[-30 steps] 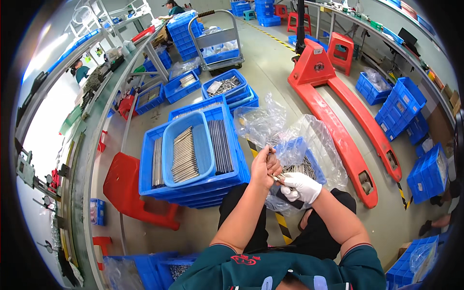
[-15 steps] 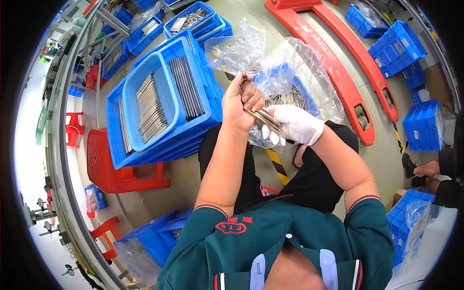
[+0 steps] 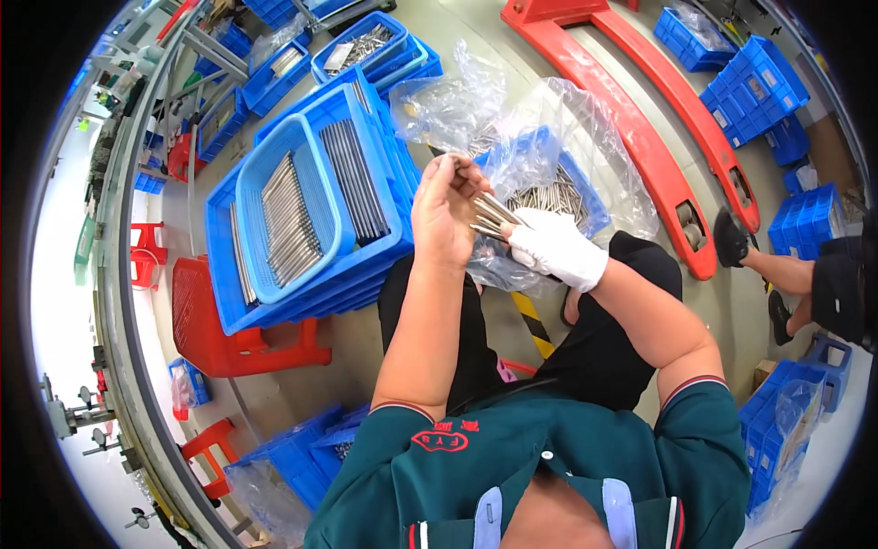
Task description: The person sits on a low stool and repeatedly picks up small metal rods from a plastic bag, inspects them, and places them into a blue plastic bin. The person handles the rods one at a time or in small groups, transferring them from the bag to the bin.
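Observation:
Several slim metal rods (image 3: 492, 216) slant in a loose fan between my two hands, in front of my knees. My bare left hand (image 3: 445, 203) is cupped, its fingers curled around the upper ends of the rods and part of the palm showing. The white-gloved right hand (image 3: 560, 249) grips their lower ends, thumb on top. Just beyond the hands, a blue bin (image 3: 594, 203) lined with clear plastic holds many short metal rods. To the left, a light blue basket (image 3: 340, 220) with a row of similar rods rests on a stack of blue crates (image 3: 389, 245).
Red pallet-jack forks (image 3: 631, 128) lie on the floor at the far right. A red stool (image 3: 206, 320) stands by the crate stack. Another person's legs (image 3: 786, 274) are at the right, near blue crates (image 3: 805, 224). Yellow-black floor tape (image 3: 532, 325) runs between my feet.
My left hand has loosened and turned so its palm shows more, and the rods have fanned apart. At the right, the other person's legs have moved further into view.

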